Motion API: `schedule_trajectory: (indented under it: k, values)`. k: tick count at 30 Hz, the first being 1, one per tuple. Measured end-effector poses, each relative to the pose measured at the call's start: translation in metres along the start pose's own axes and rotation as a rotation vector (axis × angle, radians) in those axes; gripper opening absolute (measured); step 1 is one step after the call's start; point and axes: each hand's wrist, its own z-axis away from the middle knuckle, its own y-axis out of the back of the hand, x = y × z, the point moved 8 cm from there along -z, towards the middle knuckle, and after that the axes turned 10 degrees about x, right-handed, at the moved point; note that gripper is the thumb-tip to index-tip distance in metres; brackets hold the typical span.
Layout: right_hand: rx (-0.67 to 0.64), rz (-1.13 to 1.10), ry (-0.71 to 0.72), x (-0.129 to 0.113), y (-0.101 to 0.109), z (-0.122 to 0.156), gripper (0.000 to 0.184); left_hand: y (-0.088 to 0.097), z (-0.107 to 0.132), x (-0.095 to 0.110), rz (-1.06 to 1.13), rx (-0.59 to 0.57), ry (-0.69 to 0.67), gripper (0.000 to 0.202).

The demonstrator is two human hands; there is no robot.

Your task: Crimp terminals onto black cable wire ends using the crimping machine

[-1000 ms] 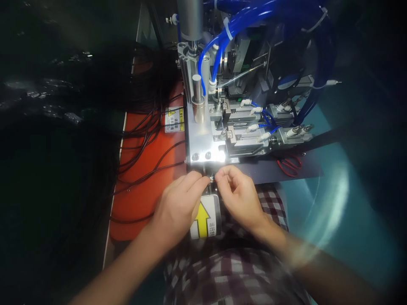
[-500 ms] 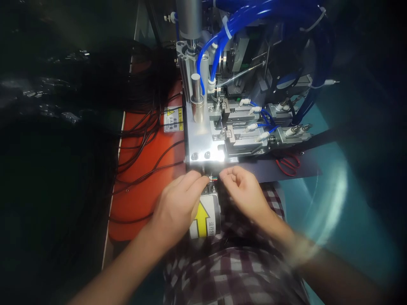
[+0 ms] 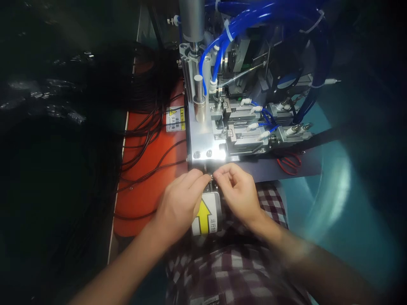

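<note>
My left hand (image 3: pixel 181 201) is closed in a pinch, with its thumb and forefinger around the end of thin coloured wires (image 3: pixel 212 177). From the right, my right hand (image 3: pixel 237 188) comes up against them, thumb and forefinger pressed together at the wire tips. What sits between its fingertips is too small to make out. Both hands are just in front of the bright metal plate (image 3: pixel 203 142) of a machine. Below them is a motor-like housing (image 3: pixel 213 214) with a yellow arrow label, partly covered by my left hand.
Black cables (image 3: pixel 149 140) lie across the orange tabletop (image 3: pixel 136 203) on the left. Blue air tubes (image 3: pixel 254 17) arch over the pneumatic cylinders (image 3: pixel 244 142). Red-handled scissors or a similar tool (image 3: pixel 290 164) lie on the dark surface at right.
My right hand has moved left, so its fingertips now meet those of my left hand at the wires. The coloured wire ends, plainer before, are now mostly covered. The view has shifted slightly.
</note>
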Motion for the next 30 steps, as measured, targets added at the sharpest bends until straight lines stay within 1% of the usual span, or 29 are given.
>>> schedule_trajectory:
  k: [3,5,7,9,10,12,14,17,19,22,24,27,30]
  values:
    - [-0.040,-0.134,-0.240,0.012,-0.003,-0.001,0.015,-0.001,0.001,-0.001,-0.005,-0.017,0.012,0.024]
    - [-0.085,-0.211,-0.369,0.017,-0.007,-0.001,0.017,-0.002,0.002,-0.003,-0.025,-0.044,0.031,0.025]
    - [-0.192,-0.273,-0.439,0.020,-0.013,-0.001,0.024,-0.002,0.001,-0.003,-0.047,-0.085,0.050,0.028]
    - [-0.300,-0.289,-0.454,0.022,-0.017,-0.002,0.030,-0.001,0.001,-0.003,-0.068,-0.122,0.070,0.030]
    - [-0.327,-0.273,-0.448,0.024,-0.017,-0.002,0.031,-0.001,0.001,-0.003,-0.073,-0.136,0.079,0.030]
    - [-0.295,-0.210,-0.396,0.028,-0.011,-0.005,0.030,0.000,0.001,-0.004,-0.060,-0.146,0.092,0.030]
    - [-0.249,-0.130,-0.306,0.029,-0.007,-0.005,0.031,0.001,0.002,-0.004,-0.011,-0.127,0.097,0.029]
    - [-0.210,-0.042,-0.157,0.023,-0.009,-0.001,0.032,0.003,0.002,-0.006,0.043,-0.082,0.102,0.024]
    - [-0.185,-0.076,-0.108,0.021,-0.013,0.002,0.030,0.004,0.003,-0.007,0.029,-0.075,0.095,0.023]
    - [-0.154,-0.228,-0.114,0.021,-0.017,0.004,0.026,0.004,0.003,-0.009,-0.002,-0.061,0.066,0.024]
    - [-0.133,-0.271,-0.105,0.022,-0.017,0.003,0.025,0.005,0.003,-0.010,0.006,-0.030,0.042,0.025]
    - [-0.124,-0.233,-0.045,0.018,-0.014,0.002,0.024,0.005,0.003,-0.011,0.044,0.008,0.016,0.024]
    - [-0.124,-0.198,-0.004,0.015,-0.013,0.002,0.023,0.004,0.002,-0.011,0.078,0.017,0.015,0.023]
